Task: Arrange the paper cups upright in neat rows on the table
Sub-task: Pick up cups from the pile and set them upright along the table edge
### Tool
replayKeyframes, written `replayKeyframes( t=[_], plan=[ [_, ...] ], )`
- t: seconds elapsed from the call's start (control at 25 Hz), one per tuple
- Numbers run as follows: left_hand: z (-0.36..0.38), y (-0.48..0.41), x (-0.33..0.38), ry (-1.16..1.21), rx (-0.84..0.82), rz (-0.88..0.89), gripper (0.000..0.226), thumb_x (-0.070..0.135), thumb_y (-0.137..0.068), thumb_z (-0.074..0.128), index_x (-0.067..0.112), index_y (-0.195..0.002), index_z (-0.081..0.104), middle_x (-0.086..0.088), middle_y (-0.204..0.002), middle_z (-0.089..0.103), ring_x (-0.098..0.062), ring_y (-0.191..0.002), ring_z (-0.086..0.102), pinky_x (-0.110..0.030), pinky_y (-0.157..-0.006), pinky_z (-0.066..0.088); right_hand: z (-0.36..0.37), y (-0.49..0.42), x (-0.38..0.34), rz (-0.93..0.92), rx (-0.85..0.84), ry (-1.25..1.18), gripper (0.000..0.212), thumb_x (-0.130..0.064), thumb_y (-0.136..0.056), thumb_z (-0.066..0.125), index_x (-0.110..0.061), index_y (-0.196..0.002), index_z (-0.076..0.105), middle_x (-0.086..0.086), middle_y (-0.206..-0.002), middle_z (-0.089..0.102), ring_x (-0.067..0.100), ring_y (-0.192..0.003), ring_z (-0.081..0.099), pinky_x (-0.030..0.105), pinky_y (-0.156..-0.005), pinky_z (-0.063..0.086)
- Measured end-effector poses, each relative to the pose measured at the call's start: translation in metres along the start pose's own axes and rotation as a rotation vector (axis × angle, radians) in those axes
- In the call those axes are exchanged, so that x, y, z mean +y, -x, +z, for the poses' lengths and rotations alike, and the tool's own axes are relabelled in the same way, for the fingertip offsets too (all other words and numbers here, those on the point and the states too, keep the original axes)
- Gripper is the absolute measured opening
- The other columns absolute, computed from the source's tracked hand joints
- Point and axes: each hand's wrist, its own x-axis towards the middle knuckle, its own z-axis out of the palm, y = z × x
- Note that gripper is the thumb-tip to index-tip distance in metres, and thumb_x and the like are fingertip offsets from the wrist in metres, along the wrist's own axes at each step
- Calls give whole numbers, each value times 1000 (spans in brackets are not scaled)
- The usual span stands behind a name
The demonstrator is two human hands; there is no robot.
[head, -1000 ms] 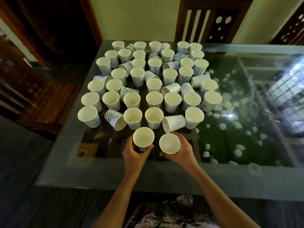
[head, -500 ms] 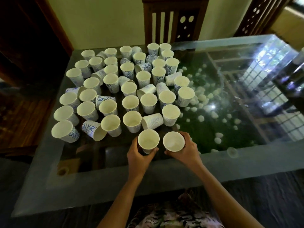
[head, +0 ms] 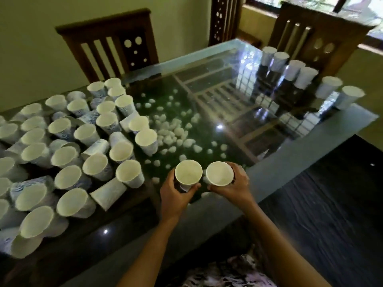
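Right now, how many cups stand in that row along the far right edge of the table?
6, strung along the table's right edge: two at the far end, two in the middle, two nearest. More may sit beyond the frame.

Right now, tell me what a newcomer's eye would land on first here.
First, the crowd of paper cups filling the left of the glass table, most upright, some lying on their sides. Next, the left hand and right hand near the front edge, each holding an upright cup. Then the short row of cups along the far right edge.
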Motion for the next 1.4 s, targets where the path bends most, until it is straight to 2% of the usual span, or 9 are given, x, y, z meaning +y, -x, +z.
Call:
replayKeyframes(
  t=[0.12, 0.28, 0.4, 0.52, 0.72, 1.0, 1.16, 1.32, 1.4],
  plan=[
    [69, -15, 34, 14, -50, 17, 65, 19, -55, 88, 6, -112, 60, -4, -109, 63, -16, -101, 57, -13, -80, 40, -56, -33, 37, -18, 64, -15, 78, -32, -49, 90, -24, -116, 51, 4, -115, 55, 20, -107, 53, 46, -88, 50],
    [156, -24, 82, 103, -85, 16, 61, 13, -57, 87, 7, -111, 59, 4, -103, 58, -11, -97, 55, 4, -73, 36, -129, -76, 77, -19, 94, -25, 77, -30, -50, 90, -26, -116, 50, 2, -115, 56, 16, -106, 55, 42, -87, 52],
    [213, -33, 114, 122, -119, 19, 63, 12, -58, 86, 13, -114, 58, 4, -106, 58, -9, -99, 55, -8, -78, 40, -182, -108, 100, -38, 119, -13, 77, -28, -51, 90, -14, -117, 54, 5, -114, 57, 16, -104, 56, 38, -84, 53],
    [260, -49, 134, 108, -152, 30, 67, 16, -58, 87, 10, -117, 57, 5, -108, 57, -8, -101, 53, -15, -82, 40, -223, -140, 120, -49, 132, -20, 76, -26, -52, 90, -13, -118, 53, 6, -115, 56, 18, -105, 55, 35, -85, 52],
    [319, -94, 152, 82, -150, -14, 73, 24, -57, 87, 13, -121, 55, 0, -115, 59, -11, -103, 53, -24, -86, 42, -259, -195, 144, -40, 164, -38, 74, -24, -53, 90, -17, -116, 52, 4, -113, 56, 16, -103, 55, 34, -84, 52],
    [405, -159, 175, 110, -169, -19, 71, 22, -57, 88, 11, -120, 55, 3, -109, 60, -8, -101, 53, -19, -82, 40, -303, -284, 174, -20, 182, -30, 78, -26, -52, 90, -15, -118, 52, 0, -112, 59, 13, -102, 57, 39, -86, 53],
    [462, -183, 187, 60, -289, 13, 73, 26, -55, 88, 14, -119, 55, -1, -116, 62, -11, -105, 55, -21, -85, 41, -335, -302, 199, 56, 271, -32, 83, -31, -55, 88, -11, -125, 49, 4, -120, 58, 16, -109, 56, 36, -91, 51],
    [513, -197, 205, 25, -421, 14, 75, 24, -56, 88, 12, -121, 53, -5, -118, 62, -11, -106, 54, -18, -84, 39, -356, -300, 219, 119, 369, -60, 84, -54, -55, 78, -19, -125, 48, -3, -121, 58, 10, -110, 56, 29, -91, 50],
    [536, -205, 210, 48, -466, 2, 74, 21, -57, 88, 14, -122, 53, -4, -120, 61, -11, -107, 54, -18, -85, 39, -363, -302, 229, 144, 405, -44, 81, -51, -56, 80, -21, -124, 47, -6, -121, 57, 8, -110, 55, 30, -91, 51]
  ],
)
